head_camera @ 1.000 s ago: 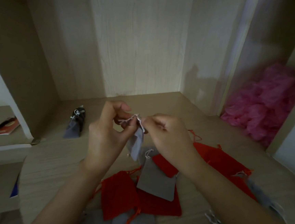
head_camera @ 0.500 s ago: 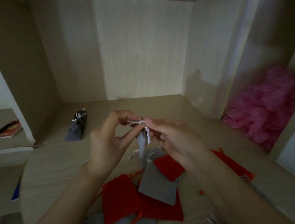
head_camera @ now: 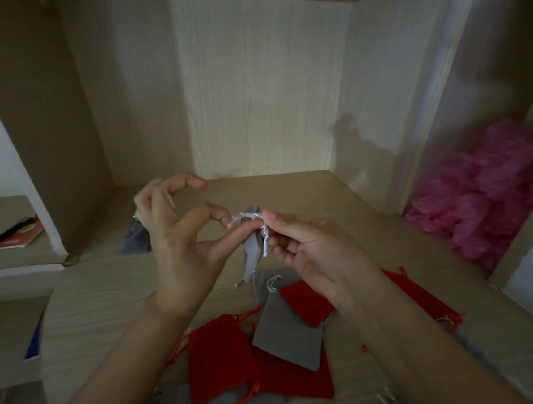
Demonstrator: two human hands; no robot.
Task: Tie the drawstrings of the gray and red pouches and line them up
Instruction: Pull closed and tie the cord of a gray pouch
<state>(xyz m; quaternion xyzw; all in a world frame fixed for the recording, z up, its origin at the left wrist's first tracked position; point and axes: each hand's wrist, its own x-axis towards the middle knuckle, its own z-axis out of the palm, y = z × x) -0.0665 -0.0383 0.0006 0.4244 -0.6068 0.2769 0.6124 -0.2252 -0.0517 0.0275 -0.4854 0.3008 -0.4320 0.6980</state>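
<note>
Tying the gray pouch [head_camera: 252, 252], which hangs above the desk [head_camera: 106, 284], we pinch its drawstring [head_camera: 247, 215] between the fingertips of left hand [head_camera: 180, 249] and right hand [head_camera: 315, 254]; we should pull both ends evenly so the mouth cinches shut.

Head cam faces fwd/down, close above desktop [head_camera: 105, 300].

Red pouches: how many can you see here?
4 red pouches: one front left, one under the flat gray pouch, one beneath the right hand, one behind the right forearm. More may be hidden.
</note>
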